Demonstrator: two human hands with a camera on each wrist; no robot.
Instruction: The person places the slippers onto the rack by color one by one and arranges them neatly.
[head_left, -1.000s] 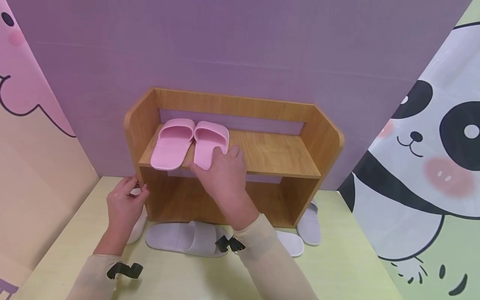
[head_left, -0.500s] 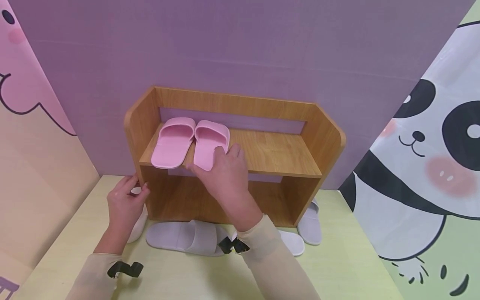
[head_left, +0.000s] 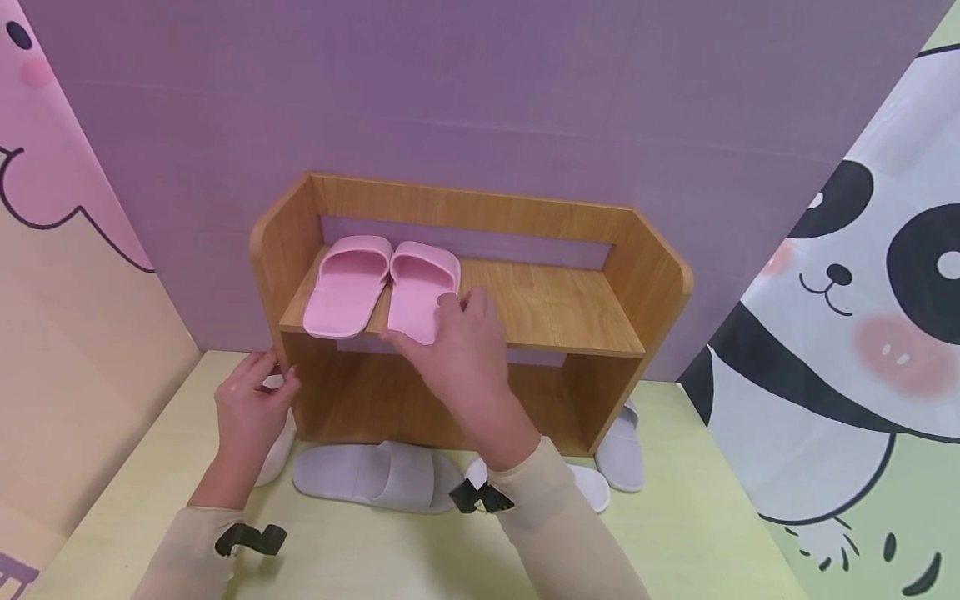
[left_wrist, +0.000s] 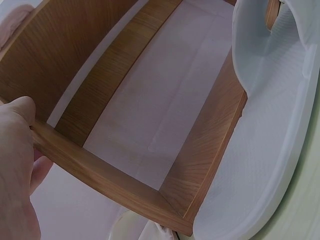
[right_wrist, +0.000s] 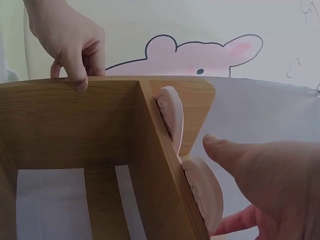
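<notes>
A pair of pink slippers stands side by side on the upper board of a small wooden shoe rack (head_left: 555, 304): the left slipper (head_left: 341, 304) and the right slipper (head_left: 412, 304). My right hand (head_left: 472, 358) is in front of the right slipper, thumb and fingers spread. The right wrist view shows the thumb apart from the slippers, with a fingertip close to the nearer one's edge; contact is unclear. My left hand (head_left: 251, 408) pinches the front edge of the rack's left side panel (right_wrist: 115, 82) between thumb and fingers.
Grey slippers (head_left: 337, 472) lie before the rack. A white slipper (head_left: 590, 486) lies partly behind my right forearm. Another grey slipper (head_left: 621, 454) is by the rack's right side, and a white slipper (head_left: 276, 458) is beside my left hand. A purple wall (head_left: 480, 100) rises behind.
My right hand has shifted slightly to the right, away from the right pink slipper's left edge. The pink slippers and my left hand keep their places.
</notes>
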